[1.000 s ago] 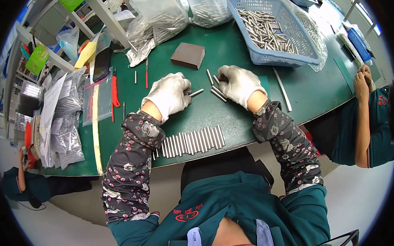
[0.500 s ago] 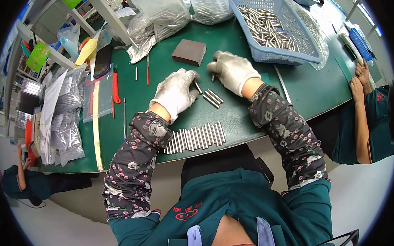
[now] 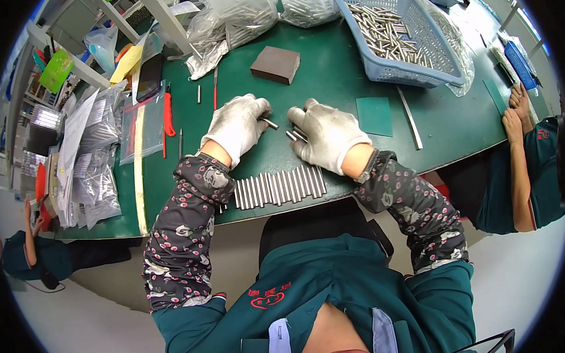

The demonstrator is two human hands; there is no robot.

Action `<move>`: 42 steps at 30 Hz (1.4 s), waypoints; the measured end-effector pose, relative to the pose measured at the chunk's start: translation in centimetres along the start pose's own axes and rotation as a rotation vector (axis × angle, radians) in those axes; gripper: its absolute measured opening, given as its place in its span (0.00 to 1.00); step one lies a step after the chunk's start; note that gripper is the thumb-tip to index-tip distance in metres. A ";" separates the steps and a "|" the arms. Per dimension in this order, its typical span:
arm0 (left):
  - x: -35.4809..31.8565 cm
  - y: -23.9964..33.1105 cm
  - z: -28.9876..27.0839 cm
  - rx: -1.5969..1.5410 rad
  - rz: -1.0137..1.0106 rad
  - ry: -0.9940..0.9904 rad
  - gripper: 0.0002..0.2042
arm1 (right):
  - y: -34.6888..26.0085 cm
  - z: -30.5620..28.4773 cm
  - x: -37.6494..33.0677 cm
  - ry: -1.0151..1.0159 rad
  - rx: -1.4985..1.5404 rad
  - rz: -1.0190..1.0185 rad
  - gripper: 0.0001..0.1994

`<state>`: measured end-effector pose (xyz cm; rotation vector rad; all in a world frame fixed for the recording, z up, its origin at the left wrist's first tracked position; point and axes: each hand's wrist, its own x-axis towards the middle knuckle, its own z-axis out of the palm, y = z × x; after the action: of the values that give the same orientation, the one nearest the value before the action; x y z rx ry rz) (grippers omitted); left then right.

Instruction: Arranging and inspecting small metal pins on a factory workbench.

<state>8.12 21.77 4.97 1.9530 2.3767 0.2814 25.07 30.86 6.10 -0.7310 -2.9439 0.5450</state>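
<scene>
Presently the left hand point(image 3: 238, 125) has its grip closed on one metal pin point(image 3: 270, 123); the right hand point(image 3: 327, 131) curls over two more pins point(image 3: 291, 136), its closure unclear. Nearer the table's point(image 3: 334, 50) front edge lies a row of pins point(image 3: 280, 188); beyond, a blue basket point(image 3: 410, 77) and clear bags point(image 3: 242, 13) contain similar pieces.

Slim cylindrical metal pin point(image 3: 270, 123), silvery, held in left hand point(image 3: 238, 125), one end projecting rightward. Two similar pins point(image 3: 298, 136) partly covered by right hand point(image 3: 324, 133); grip unclear. Row of pins point(image 3: 280, 188) lies flat, side by side, ends uneven, along near edge of green workbench point(image 3: 328, 63), each pin roughly crosswise to that edge.
</scene>
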 end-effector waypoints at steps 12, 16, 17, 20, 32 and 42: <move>1.7 4.6 1.1 -0.096 0.420 -0.039 0.09 | 4.0 -0.4 -5.6 0.154 -0.093 0.133 0.08; 2.8 8.4 1.5 -0.078 0.480 -0.138 0.07 | 5.2 -0.6 -7.4 0.167 -0.083 0.222 0.09; 2.6 9.0 1.5 -0.090 0.520 -0.153 0.06 | 5.5 -0.4 -7.7 0.200 -0.070 0.225 0.10; 1.1 10.3 1.1 -0.068 0.563 -0.234 0.07 | 5.6 -0.2 -8.2 0.197 -0.031 0.220 0.10; -8.6 5.7 1.4 -0.038 0.259 0.015 0.46 | 4.4 -0.1 -8.1 -0.042 0.097 -0.146 0.42; -8.7 6.8 2.6 -0.060 0.191 0.124 0.30 | 1.8 0.4 -7.7 -0.017 0.081 -0.116 0.25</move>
<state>16.82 14.83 2.94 2.1980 2.2228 0.4909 32.61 28.61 5.34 -0.5455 -2.9368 0.6590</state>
